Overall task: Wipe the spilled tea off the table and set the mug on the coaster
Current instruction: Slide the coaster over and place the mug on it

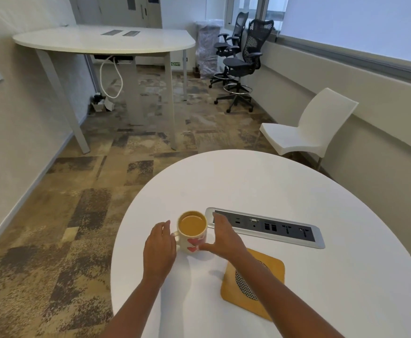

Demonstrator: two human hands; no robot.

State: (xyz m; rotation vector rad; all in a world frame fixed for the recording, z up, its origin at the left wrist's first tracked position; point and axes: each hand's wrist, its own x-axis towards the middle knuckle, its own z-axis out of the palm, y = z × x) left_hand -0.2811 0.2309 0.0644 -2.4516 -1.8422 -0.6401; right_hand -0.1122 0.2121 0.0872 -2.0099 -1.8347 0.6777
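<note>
Our left hand (160,247) and right hand (224,236), both spread, flank the full mug (192,231) on the white table (272,181), left fingers at its handle (contact unclear). The socket panel (268,226) lies just right; our right forearm crosses the coaster (269,289), nearer.

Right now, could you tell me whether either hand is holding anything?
Nothing is clearly gripped: both open hands, left and right, flank the white heart-patterned mug.

Mug (191,231) on table (321,276), coaster (272,267) to its near right, socket panel (272,226) behind coaster
</note>
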